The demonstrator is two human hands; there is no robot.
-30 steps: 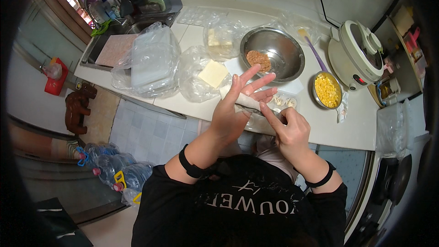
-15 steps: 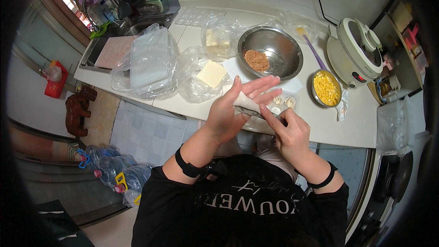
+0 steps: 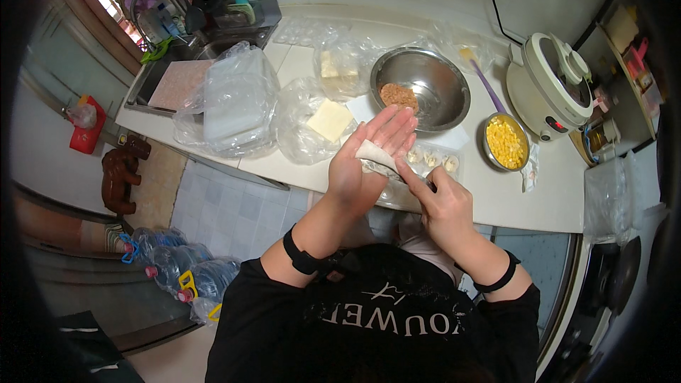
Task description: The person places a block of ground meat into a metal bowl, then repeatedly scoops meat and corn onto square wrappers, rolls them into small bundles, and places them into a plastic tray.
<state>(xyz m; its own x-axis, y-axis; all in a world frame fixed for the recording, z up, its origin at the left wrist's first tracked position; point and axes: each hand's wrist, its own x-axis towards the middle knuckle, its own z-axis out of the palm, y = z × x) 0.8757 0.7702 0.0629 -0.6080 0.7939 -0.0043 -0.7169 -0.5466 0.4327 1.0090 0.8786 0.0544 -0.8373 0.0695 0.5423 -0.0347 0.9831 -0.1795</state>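
Note:
My left hand (image 3: 354, 174) is held palm up over the counter's front edge, its fingers stretched out flat. Across the palm lies a folded white dough wrapper (image 3: 374, 154). My right hand (image 3: 448, 207) is closed around a thin metal utensil (image 3: 430, 186); its working end is hidden at the wrapper. The right index finger meets the wrapper's right edge. Beyond my hands stands a steel bowl (image 3: 448, 92) with a lump of minced filling (image 3: 399, 95). A clear plastic tray (image 3: 457, 167) holding several small shaped dough pieces (image 3: 430, 159) is partly covered by my hands.
Left of the bowl, a stack of square wrappers (image 3: 330, 120) rests on a plastic bag. Bagged white containers (image 3: 237, 110) stand beside the sink (image 3: 206, 46). On the right are a small bowl of corn (image 3: 506, 143), a purple-handled utensil (image 3: 487, 86) and an electric cooker (image 3: 543, 92).
My left hand has tilted more upright, its fingers now overlapping the steel bowl's near rim. The wrapper has turned with it. My right hand has shifted slightly left, still on the utensil.

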